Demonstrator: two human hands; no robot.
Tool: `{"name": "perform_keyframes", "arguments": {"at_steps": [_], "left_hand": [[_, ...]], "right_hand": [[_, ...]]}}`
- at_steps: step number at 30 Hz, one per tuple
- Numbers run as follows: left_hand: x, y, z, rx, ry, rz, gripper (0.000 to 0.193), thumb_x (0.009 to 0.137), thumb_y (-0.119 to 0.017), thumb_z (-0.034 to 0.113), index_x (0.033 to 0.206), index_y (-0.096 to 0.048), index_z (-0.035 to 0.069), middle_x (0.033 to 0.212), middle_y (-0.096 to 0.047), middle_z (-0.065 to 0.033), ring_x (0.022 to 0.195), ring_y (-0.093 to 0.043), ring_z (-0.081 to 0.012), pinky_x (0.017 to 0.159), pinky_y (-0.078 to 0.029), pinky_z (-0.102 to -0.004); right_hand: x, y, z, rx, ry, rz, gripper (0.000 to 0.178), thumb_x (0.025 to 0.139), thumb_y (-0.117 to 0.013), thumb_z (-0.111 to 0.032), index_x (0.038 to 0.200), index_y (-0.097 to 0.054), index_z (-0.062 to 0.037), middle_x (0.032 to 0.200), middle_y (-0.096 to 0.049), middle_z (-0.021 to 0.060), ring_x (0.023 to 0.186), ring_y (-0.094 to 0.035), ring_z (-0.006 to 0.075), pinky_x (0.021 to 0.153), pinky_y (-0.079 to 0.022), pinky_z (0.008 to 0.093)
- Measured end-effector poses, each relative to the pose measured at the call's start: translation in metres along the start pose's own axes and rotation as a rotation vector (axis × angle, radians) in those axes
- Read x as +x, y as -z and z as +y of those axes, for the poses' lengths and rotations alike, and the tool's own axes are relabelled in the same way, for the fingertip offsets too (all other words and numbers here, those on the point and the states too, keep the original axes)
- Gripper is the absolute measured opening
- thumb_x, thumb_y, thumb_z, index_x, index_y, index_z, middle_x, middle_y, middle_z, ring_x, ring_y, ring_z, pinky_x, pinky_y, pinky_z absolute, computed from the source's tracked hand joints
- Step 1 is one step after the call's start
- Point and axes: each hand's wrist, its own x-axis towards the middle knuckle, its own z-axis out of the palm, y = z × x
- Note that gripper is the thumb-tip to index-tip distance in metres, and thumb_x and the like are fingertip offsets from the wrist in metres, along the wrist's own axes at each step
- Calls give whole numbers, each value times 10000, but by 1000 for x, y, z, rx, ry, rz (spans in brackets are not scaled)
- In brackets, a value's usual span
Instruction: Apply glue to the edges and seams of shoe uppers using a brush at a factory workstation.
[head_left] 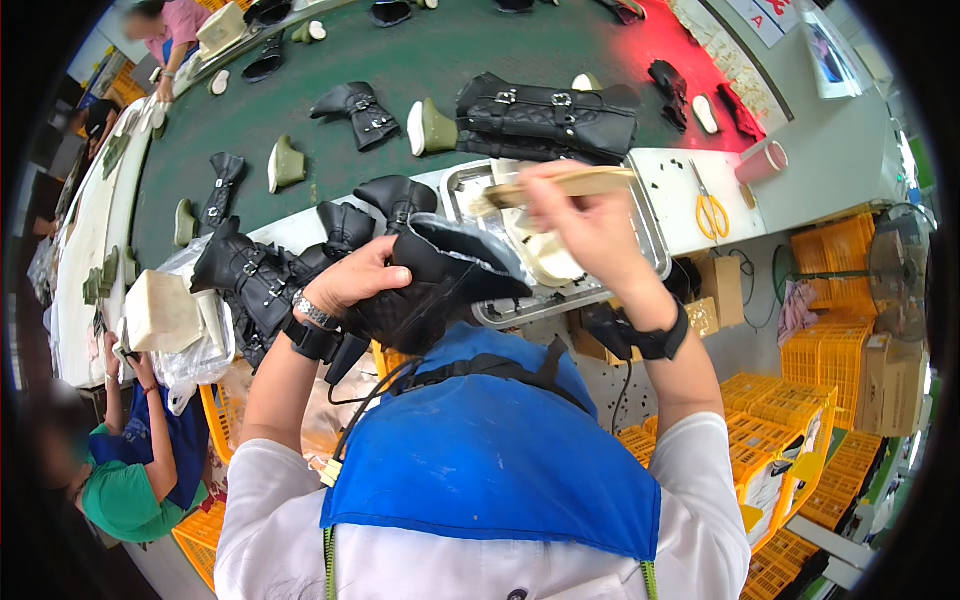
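My left hand is closed round a black boot upper, its thumb on the outside. The upper's wide opening faces right, with a pale, whitish edge. My right hand grips a flat brush by its wooden handle, bristles pointing left, above a metal tray. In that tray sits a white container with whitish contents, partly hidden by my right hand and the upper. More black buckled uppers are heaped beside my left forearm.
Beyond the tray, a green conveyor belt carries black boots and green boots. Yellow-handled scissors and a pink cup lie right of the tray. Yellow crates stand right; a co-worker is at left.
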Motion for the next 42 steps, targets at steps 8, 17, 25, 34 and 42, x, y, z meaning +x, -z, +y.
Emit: {"name": "perform_keyframes", "arguments": {"at_steps": [8, 17, 25, 34, 42], "left_hand": [[0, -21, 36, 723, -447, 697, 530, 657, -736, 22, 1138, -514, 10, 1091, -566, -104, 987, -545, -173, 880, -420, -282], [30, -12, 8, 1032, -1143, 972, 633, 679, -685, -72, 1211, -393, 105, 1278, -383, -154, 1162, -446, -275, 967, -397, -368], [33, -22, 8, 1237, -1039, 1040, 546, 653, -653, -44, 1163, -490, 66, 1240, -462, -183, 1134, -462, -369, 966, -363, -437], [22, -35, 9, 1433, -907, 1010, 495, 676, -612, -74, 1145, -505, 43, 1227, -468, -172, 1149, -454, -359, 969, -373, -433], [21, -39, 10, 1416, -833, 1014, 514, 647, -629, -85, 1134, -526, 45, 1216, -477, -161, 1138, -464, -346, 964, -378, -418]], "right_hand": [[-24, 35, -3, 214, -143, 219, 194, 888, -577, -162, 904, -617, 27, 657, -579, 37, 543, -516, 61, 510, -419, 182], [-44, -3, -23, 378, -264, 23, 138, 882, -567, -114, 917, -619, 9, 656, -579, 22, 545, -507, 46, 494, -405, 180], [-34, -41, -25, 136, 89, -55, 92, 813, -631, -58, 880, -625, 4, 704, -621, 52, 594, -576, 105, 520, -446, 232], [-28, -35, -3, -182, 323, 20, 87, 757, -663, -28, 822, -607, -14, 704, -612, 100, 556, -587, 228, 499, -459, 293], [-22, -27, -6, -232, 329, 46, 99, 750, -665, -14, 832, -610, -7, 689, -601, 104, 536, -575, 229, 485, -452, 290]]}}
